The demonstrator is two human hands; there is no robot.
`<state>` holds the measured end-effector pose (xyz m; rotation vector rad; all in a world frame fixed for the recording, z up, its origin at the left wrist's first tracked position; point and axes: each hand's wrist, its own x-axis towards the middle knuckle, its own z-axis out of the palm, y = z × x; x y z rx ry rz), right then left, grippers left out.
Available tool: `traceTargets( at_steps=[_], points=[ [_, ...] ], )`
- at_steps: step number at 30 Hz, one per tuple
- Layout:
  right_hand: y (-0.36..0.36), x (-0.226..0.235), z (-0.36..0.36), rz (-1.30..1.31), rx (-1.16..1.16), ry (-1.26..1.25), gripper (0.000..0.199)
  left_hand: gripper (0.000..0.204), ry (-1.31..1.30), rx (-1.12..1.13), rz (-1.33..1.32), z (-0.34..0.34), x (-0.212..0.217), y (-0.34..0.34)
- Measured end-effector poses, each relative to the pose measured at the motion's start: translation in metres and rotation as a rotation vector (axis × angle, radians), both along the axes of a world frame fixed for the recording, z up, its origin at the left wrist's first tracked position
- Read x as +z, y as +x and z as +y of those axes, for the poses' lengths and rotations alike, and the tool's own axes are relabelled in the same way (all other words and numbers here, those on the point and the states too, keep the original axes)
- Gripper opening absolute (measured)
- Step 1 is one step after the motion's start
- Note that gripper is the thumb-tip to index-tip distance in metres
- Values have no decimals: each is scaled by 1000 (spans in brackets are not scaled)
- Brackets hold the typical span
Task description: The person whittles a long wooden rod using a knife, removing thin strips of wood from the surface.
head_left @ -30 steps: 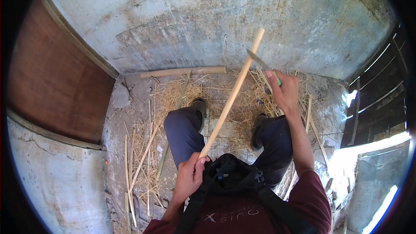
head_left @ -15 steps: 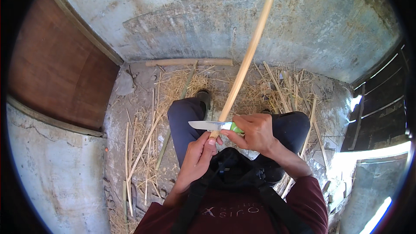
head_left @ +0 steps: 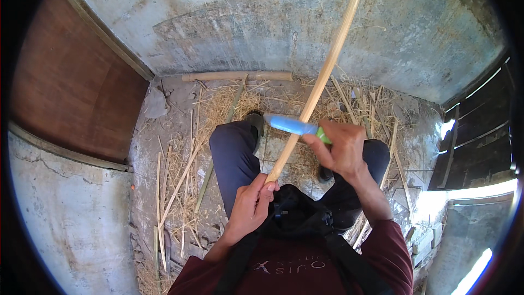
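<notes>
Knife [head_left: 289,125] first, since that's what worries us in the head view: its blade lies across the pale stick [head_left: 330,68], seemingly touching it, though blur hides the edge and we can't tell which way it faces. Our right hand [head_left: 343,147] is wrapped round the green handle [head_left: 323,135], thumb up close to the blade. Our left hand [head_left: 251,207] pinches the stick's lower end between thumb and fingers, just above the black bag [head_left: 289,207] at our lap. From there the stick slants up and away, its far end out in front of the wall [head_left: 229,33] with nothing propping it.

So what could bite us? If the blade runs down the wood toward us, the left thumb and fingers sit right in line at the bottom, so a slip or a skipped knot probably means a nicked hand. Next, only that one pinch holds the stick, so a hard push could twist it or swing the long free end, and the blade would skate off. The tip also points over toward our left trouser leg [head_left: 232,147], so a slip that way might catch the knee. Too deep a bite could split the wood or jam the blade, we reckon.
</notes>
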<state>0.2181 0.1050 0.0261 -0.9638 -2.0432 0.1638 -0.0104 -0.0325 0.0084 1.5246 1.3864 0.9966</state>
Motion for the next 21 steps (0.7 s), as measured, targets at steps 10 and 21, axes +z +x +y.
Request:
traceTargets(
  at_steps=[10,21],
  points=[
    [-10,-8,-15,-56,81,99,43,14,15,-6,-8,1,5,-1],
    [1,6,5,9,11,69,42,13,26,-4,47,-13,-3,-9]
  ],
)
